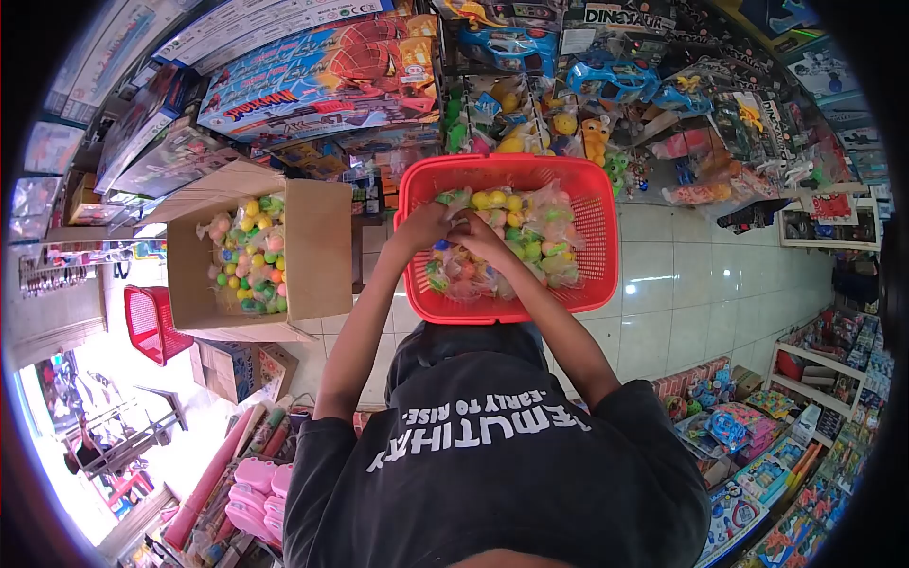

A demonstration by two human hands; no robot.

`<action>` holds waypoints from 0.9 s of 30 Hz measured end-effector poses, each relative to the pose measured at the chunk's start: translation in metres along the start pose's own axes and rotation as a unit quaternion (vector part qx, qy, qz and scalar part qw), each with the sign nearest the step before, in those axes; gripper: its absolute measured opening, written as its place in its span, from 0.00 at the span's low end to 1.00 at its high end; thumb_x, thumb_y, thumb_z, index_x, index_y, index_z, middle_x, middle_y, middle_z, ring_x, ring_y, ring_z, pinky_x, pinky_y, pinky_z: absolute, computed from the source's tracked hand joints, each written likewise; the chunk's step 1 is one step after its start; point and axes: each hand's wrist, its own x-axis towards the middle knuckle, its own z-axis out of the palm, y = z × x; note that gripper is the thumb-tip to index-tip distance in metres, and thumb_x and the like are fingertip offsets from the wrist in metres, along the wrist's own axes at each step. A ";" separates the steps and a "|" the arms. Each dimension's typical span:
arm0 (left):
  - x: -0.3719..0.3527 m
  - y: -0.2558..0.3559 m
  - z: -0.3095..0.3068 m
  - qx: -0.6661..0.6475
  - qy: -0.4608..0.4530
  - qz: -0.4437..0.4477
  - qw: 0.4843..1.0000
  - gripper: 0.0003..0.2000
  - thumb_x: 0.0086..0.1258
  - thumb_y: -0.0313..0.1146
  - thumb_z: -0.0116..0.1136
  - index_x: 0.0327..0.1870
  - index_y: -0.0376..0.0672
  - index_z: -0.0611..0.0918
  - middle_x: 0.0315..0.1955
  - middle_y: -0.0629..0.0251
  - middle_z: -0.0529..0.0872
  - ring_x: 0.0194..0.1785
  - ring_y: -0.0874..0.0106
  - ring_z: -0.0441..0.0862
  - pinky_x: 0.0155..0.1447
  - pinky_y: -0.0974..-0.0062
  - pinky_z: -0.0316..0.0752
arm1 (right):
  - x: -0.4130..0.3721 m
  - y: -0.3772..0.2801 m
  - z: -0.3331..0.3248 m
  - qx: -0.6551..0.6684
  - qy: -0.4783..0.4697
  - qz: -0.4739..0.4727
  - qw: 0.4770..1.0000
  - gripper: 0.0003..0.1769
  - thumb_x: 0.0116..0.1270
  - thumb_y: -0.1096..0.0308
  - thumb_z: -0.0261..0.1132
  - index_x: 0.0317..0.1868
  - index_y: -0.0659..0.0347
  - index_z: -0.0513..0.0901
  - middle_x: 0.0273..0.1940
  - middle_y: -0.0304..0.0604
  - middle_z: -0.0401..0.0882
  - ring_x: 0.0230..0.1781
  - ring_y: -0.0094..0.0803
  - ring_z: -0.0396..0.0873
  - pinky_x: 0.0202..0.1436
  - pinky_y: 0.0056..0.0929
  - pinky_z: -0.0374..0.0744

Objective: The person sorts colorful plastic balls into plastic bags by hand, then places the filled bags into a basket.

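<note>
Here — left hand (426, 226), right hand (479, 235) at bagged balls (528, 232) in basket (600, 248).

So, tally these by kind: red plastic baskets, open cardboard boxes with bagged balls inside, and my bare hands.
Red plastic baskets: 2, the large one under your hands and a smaller one on the left
Open cardboard box with bagged balls: 1
Bare hands: 2, left hand and right hand
Total: 5
</note>
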 end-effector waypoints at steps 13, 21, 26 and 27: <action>0.032 -0.051 0.045 0.343 -0.207 -0.041 0.916 0.18 0.46 0.38 0.64 0.34 0.31 0.82 0.30 0.44 0.82 0.36 0.53 0.82 0.44 0.62 0.77 | 0.000 0.003 0.013 -0.239 -0.006 0.027 0.971 0.17 0.48 0.64 0.72 0.35 0.66 0.80 0.31 0.44 0.82 0.34 0.31 0.80 0.39 0.30 0.76; 0.020 -0.028 0.040 0.344 -0.157 -0.035 0.925 0.18 0.48 0.38 0.63 0.34 0.29 0.81 0.31 0.37 0.80 0.36 0.51 0.82 0.45 0.62 0.77 | 0.004 0.022 0.014 -0.330 -0.006 0.041 0.943 0.19 0.48 0.62 0.72 0.39 0.65 0.81 0.35 0.48 0.83 0.35 0.36 0.81 0.42 0.32 0.76; 0.016 -0.017 0.028 0.281 -0.279 -0.022 0.918 0.12 0.50 0.31 0.61 0.35 0.38 0.83 0.39 0.53 0.82 0.39 0.55 0.82 0.42 0.64 0.79 | -0.007 0.009 0.011 -0.353 -0.019 0.005 0.935 0.16 0.50 0.65 0.69 0.39 0.64 0.81 0.33 0.48 0.83 0.35 0.37 0.81 0.40 0.33 0.77; 0.012 -0.017 0.023 0.282 -0.279 -0.019 0.918 0.12 0.50 0.31 0.61 0.35 0.38 0.83 0.39 0.53 0.82 0.39 0.55 0.82 0.42 0.64 0.79 | -0.012 0.002 0.010 -0.323 -0.027 -0.017 0.946 0.16 0.51 0.66 0.69 0.39 0.64 0.80 0.32 0.48 0.82 0.34 0.36 0.81 0.39 0.32 0.77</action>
